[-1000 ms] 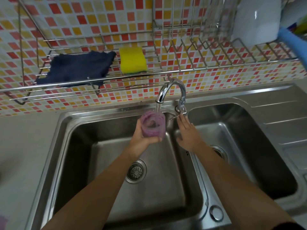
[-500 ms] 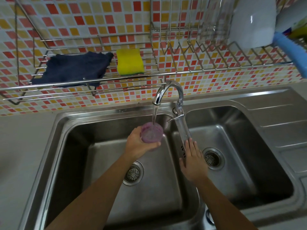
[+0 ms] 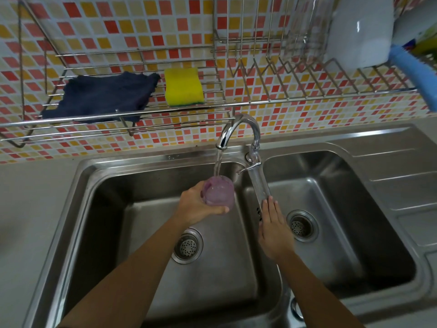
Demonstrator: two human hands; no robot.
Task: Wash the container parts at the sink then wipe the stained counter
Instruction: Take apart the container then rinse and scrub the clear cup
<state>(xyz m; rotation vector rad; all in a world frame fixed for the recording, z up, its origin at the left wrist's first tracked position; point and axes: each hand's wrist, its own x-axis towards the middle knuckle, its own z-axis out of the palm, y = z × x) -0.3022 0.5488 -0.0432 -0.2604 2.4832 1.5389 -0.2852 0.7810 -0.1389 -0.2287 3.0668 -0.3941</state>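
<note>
The left hand [image 3: 196, 207] grips the purple container [image 3: 218, 191] under the tap; the right hand [image 3: 274, 227] lies flat, released.

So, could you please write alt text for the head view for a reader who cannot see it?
The left hand holds a purple container under the running tap over the left basin of a steel double sink, while the right hand lies flat over the divider. A dark blue cloth and a yellow sponge lie on the wire rack above.
</note>
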